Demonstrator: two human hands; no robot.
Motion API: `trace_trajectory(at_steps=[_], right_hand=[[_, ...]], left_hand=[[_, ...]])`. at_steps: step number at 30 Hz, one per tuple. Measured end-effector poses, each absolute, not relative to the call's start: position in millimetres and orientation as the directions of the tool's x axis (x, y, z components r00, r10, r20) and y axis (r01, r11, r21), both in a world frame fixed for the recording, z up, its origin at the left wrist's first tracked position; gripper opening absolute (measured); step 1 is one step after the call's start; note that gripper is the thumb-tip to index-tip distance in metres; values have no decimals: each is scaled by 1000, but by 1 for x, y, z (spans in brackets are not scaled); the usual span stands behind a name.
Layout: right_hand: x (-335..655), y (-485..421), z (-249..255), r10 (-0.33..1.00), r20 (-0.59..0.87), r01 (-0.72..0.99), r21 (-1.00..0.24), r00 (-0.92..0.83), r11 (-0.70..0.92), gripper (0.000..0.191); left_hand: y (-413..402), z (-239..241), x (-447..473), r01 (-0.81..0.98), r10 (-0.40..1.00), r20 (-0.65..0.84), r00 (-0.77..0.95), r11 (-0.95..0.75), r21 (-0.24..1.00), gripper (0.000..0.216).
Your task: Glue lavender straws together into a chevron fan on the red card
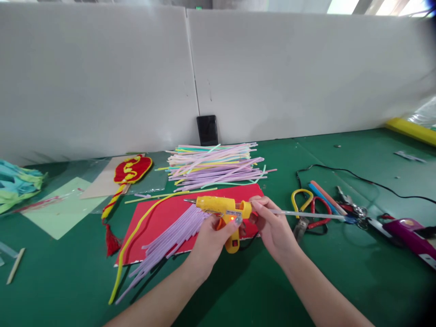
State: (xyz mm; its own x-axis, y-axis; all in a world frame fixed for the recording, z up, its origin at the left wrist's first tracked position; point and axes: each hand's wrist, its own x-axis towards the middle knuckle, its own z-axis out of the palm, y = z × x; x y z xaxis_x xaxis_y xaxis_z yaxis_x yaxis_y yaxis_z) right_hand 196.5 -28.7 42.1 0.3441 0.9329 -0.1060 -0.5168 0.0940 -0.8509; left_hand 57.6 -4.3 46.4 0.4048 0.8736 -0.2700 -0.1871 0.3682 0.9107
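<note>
A yellow hot glue gun (pixel 215 205) is held over the red sheet (pixel 145 222), its nozzle pointing left and a small orange light glowing on its side. My left hand (pixel 211 238) is closed around its handle. At the rear of the gun, my right hand (pixel 272 227) pinches a long translucent glue stick (pixel 308 214), which sticks out to the right. Under the gun, a bundle of lilac pipe cleaners (pixel 173 234) lies on the red sheet. Left of the bundle curves a yellow pipe cleaner (pixel 131 238). My right fingertips are partly hidden behind the gun.
Behind lies a pile of pastel pipe cleaners (pixel 214 165), with a phone (pixel 207 130) leaning on the white partition. A red and yellow tasselled ornament (pixel 132 169) rests at left. Yellow- and red-handled pliers (pixel 301 227), a black cord (pixel 357 175) and a purple tool (pixel 410 238) are at right.
</note>
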Motion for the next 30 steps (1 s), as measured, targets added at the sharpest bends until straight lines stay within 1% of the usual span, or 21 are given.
trace_trajectory(at_steps=[3, 8, 11, 13, 15, 16, 18, 20, 22, 24, 25, 27, 30], right_hand=[[200, -27, 41, 925, -156, -575, -814, 347, 79, 22], [207, -25, 38, 921, -147, -590, -801, 361, 104, 25], [206, -25, 37, 941, -149, -570, -820, 303, 54, 32], [203, -26, 37, 971, -131, -473, -881, 200, -22, 36], [199, -28, 37, 992, -85, -280, -958, 95, -56, 38], [197, -28, 37, 996, -57, -170, -984, 67, -45, 38], [193, -30, 36, 997, -3, 24, -1000, 79, -5, 45], [191, -32, 37, 993, 30, 157, -988, 111, 13, 46], [189, -33, 37, 996, 50, 231, -973, 74, 32, 33], [188, -34, 38, 996, 85, 255, -964, 15, 78, 21], [187, -34, 38, 995, 104, 256, -961, 1, 101, 19], [185, -35, 37, 991, 135, 263, -956, 3, 129, 21], [184, -36, 37, 981, 184, 303, -940, 58, 159, 19]], left_hand=[[-3, 47, 58, -232, 877, -300, 375, 402, 886, 31], [1, 47, 55, -318, 851, -336, 404, 475, 820, 30], [3, 50, 54, -382, 839, -367, 402, 518, 765, 28], [4, 52, 55, -412, 850, -364, 382, 509, 756, 27], [4, 53, 55, -413, 883, -321, 344, 449, 792, 27], [4, 52, 55, -401, 903, -288, 319, 404, 822, 27], [4, 50, 55, -331, 938, -230, 259, 310, 891, 28], [3, 49, 54, -223, 962, -205, 179, 243, 944, 28], [1, 51, 54, -148, 974, -196, 117, 213, 966, 26], [0, 56, 55, -141, 973, -202, 108, 216, 966, 26], [0, 58, 55, -154, 970, -208, 123, 225, 962, 26], [1, 62, 55, -177, 965, -207, 159, 234, 956, 28], [3, 63, 56, -183, 949, -188, 251, 237, 954, 32]])
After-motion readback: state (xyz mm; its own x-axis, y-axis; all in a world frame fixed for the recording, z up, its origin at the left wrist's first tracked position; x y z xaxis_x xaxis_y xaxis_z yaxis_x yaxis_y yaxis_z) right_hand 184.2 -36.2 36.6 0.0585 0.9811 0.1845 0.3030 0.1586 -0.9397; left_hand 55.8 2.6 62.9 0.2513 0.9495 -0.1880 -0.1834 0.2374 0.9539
